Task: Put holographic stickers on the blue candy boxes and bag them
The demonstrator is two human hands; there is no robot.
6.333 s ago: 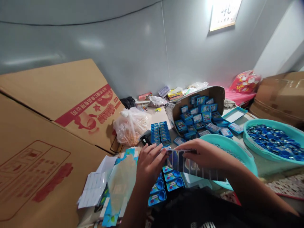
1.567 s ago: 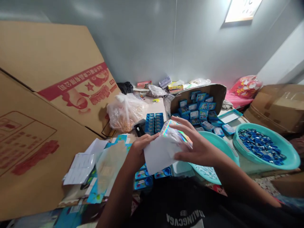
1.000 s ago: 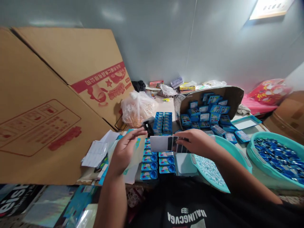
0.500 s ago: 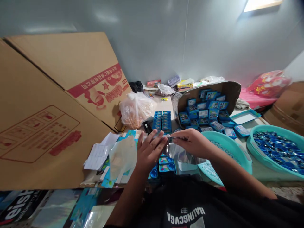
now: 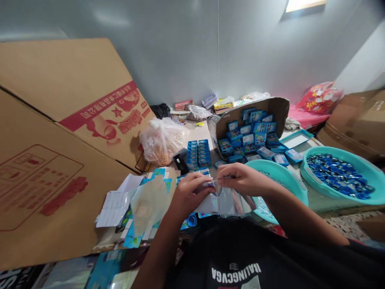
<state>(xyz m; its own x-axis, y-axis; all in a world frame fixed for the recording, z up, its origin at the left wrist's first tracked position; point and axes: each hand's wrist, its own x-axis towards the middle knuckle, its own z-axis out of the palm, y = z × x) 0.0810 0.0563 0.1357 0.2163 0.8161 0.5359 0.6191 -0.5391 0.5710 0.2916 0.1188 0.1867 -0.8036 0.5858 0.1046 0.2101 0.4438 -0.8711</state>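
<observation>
At lower centre of the frame, held up in both hands over the desk (image 5: 205, 131): a shiny, flexible sheet (image 5: 230, 202), whitish towards the left, silvery and creased towards the right. Fingers of the left hand (image 5: 190, 192) drawn in to a narrow pinch on the upper left part; fingers of the right hand (image 5: 244, 180) likewise pinched close by, on the upper edge, with almost no gap between the two grips. In hand, by the look of it: working at that edge, perhaps to lift or part a layer; impossible to tell whether anything has come loose, with the fingertips covering the spot. Called for next, as a judgement: a steady hold on the left, a light, precise pull on the right, and no further creasing.

Below and behind the sheet, partly hidden, blue packs (image 5: 189, 222) with round hollows. Farther up, at centre, two stacked rows of blue packs (image 5: 198, 153), just beside a black object (image 5: 180, 163). To the right of the hands, a turquoise basin (image 5: 302, 196) of small white pieces (image 5: 263, 209), partly behind the right forearm. At left of centre, a pale translucent sheet (image 5: 147, 206) over printed cards.
</observation>
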